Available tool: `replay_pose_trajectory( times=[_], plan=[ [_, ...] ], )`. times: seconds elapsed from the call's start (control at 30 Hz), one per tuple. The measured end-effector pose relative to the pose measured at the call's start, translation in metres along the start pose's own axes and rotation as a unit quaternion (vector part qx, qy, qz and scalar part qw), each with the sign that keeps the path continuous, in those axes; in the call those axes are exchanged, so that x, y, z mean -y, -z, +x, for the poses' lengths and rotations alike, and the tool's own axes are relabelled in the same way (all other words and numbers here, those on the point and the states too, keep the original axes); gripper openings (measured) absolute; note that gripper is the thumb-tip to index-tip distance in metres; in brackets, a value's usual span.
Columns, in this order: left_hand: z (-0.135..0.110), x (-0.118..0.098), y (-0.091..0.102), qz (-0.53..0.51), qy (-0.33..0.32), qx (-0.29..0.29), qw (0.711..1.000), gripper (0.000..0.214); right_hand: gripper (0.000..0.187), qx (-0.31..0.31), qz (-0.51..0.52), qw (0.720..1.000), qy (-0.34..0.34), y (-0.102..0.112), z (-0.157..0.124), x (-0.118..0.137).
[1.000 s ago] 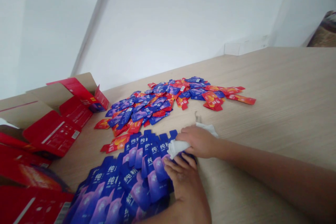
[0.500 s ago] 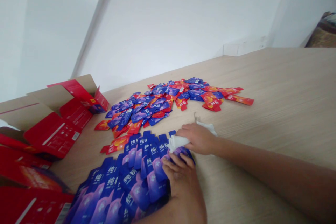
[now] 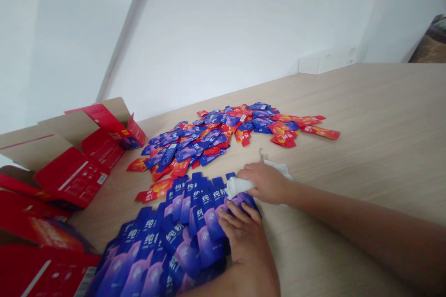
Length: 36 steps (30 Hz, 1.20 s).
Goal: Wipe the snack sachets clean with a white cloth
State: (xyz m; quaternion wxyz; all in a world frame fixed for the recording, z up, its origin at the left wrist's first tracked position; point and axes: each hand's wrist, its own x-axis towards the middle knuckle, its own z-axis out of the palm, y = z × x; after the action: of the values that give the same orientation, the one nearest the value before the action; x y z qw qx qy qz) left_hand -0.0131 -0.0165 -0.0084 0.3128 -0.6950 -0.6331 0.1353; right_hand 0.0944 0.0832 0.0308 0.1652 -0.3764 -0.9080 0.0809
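Observation:
My right hand point(image 3: 267, 183) is closed around a crumpled white cloth point(image 3: 240, 186), whose one end rests on the near purple sachets and whose other end shows behind the hand. My left hand point(image 3: 245, 234) lies with fingers apart on the right edge of those sachets, just below the cloth. The purple sachets point(image 3: 183, 241) are flat packets overlapping in rows, printed side up. Part of the rows is hidden under my left hand and forearm.
Farther back on the wooden table point(image 3: 369, 148) lies a loose heap of mixed purple and red sachets point(image 3: 209, 137). Opened red cardboard boxes point(image 3: 75, 178) stand along the left. A white wall point(image 3: 251, 23) rises behind the table, with a small white box point(image 3: 308, 65) against it.
The whole view has shifted slightly. My hands and the cloth keep nearly the same place on the purple sachets.

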Motion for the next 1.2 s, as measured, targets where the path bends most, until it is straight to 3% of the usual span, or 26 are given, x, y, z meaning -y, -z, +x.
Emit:
replay_pose_trajectory(
  times=[0.13, 0.37, 0.47, 0.63, 0.9, 1.0, 1.1, 1.2],
  plan=[
    [0.000, 0.000, 0.005, 0.003, 0.017, 0.004, 1.000, 0.037, 0.025, 0.033, -0.002, 0.999, 0.029, -0.001, -0.002, 0.010],
    [0.000, 0.001, 0.003, 0.009, 0.011, 0.008, 1.000, 0.036, 0.024, 0.003, -0.019, 0.999, -0.048, 0.000, 0.002, -0.010],
    [0.000, 0.002, 0.005, -0.018, 0.007, 0.019, 1.000, 0.037, 0.028, -0.016, -0.006, 1.000, -0.022, 0.001, 0.001, -0.004],
    [0.000, 0.004, 0.008, -0.051, 0.002, 0.017, 0.999, 0.037, 0.024, 0.031, -0.001, 0.999, 0.038, -0.002, -0.001, 0.007],
    [-0.002, 0.003, 0.006, -0.007, 0.000, 0.010, 1.000, 0.038, 0.024, 0.011, -0.030, 0.998, -0.048, -0.001, 0.003, -0.013],
    [-0.001, 0.001, 0.009, -0.010, 0.017, 0.019, 1.000, 0.038, 0.026, -0.006, -0.011, 1.000, -0.016, 0.001, 0.002, -0.006],
    [-0.001, 0.001, 0.010, -0.014, 0.008, 0.019, 1.000, 0.039, 0.027, 0.021, -0.004, 0.999, 0.027, 0.000, 0.000, 0.003],
    [0.000, 0.002, 0.008, -0.006, 0.001, 0.020, 1.000, 0.040, 0.028, 0.042, -0.018, 0.999, 0.016, -0.002, 0.000, 0.003]
  ],
)
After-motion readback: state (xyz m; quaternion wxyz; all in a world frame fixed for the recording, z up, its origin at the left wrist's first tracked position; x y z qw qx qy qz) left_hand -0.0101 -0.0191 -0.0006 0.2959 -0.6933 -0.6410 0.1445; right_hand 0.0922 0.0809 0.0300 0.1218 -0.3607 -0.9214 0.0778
